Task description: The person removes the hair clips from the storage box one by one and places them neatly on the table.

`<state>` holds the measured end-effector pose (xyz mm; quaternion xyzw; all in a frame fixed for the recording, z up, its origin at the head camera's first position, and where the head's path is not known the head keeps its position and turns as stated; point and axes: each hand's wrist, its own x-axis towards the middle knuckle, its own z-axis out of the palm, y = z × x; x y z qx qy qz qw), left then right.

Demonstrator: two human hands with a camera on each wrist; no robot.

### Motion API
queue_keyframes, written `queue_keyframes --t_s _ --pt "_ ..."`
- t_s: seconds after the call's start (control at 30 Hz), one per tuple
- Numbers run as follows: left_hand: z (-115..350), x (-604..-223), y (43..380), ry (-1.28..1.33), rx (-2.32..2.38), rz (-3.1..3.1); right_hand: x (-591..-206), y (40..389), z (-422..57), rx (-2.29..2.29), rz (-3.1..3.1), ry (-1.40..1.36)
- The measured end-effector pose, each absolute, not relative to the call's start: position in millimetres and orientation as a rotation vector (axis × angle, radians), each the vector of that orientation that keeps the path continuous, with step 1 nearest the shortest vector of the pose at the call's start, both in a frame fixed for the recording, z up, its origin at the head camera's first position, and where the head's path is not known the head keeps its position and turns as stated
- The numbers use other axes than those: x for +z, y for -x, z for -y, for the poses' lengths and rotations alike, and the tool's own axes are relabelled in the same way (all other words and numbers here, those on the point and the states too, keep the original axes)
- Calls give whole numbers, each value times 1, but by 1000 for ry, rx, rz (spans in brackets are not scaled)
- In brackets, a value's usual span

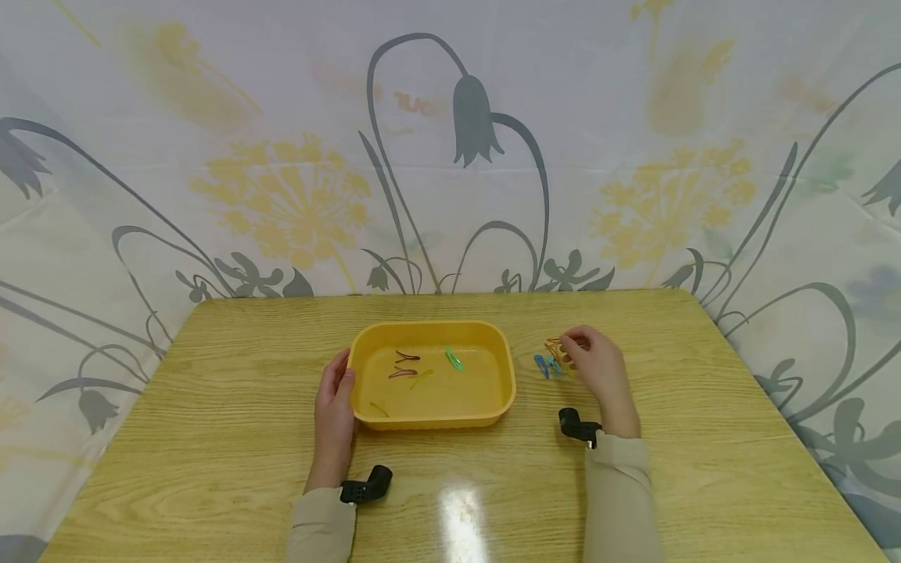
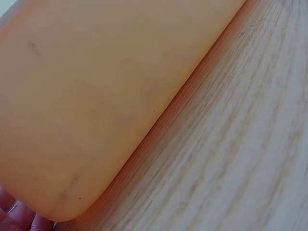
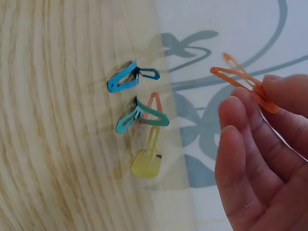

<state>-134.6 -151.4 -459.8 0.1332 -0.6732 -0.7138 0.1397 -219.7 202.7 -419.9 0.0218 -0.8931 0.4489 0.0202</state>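
Observation:
My right hand pinches an orange snap hair clip between thumb and fingers, its two halves bent apart. In the right wrist view, a blue hair clip, a teal hair clip, a salmon hair clip and a yellow hair clip lie beside that hand, the teal one overlapping the salmon one. At the left end of a yellow plastic tray, my left hand holds its side, thumb at the rim. Left fingers show past the tray's corner in the left wrist view.
Inside the tray are a green hair clip, a dark red clip, a reddish clip and yellow ones. The wooden table ends at a flower-patterned cloth behind. Each wrist wears a small black camera.

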Motion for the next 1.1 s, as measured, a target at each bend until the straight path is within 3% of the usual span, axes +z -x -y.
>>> queue_keyframes --t_s 1.1 --pt "151 -458 134 -375 -2095 1923 -443 221 -222 1462 2680 255"
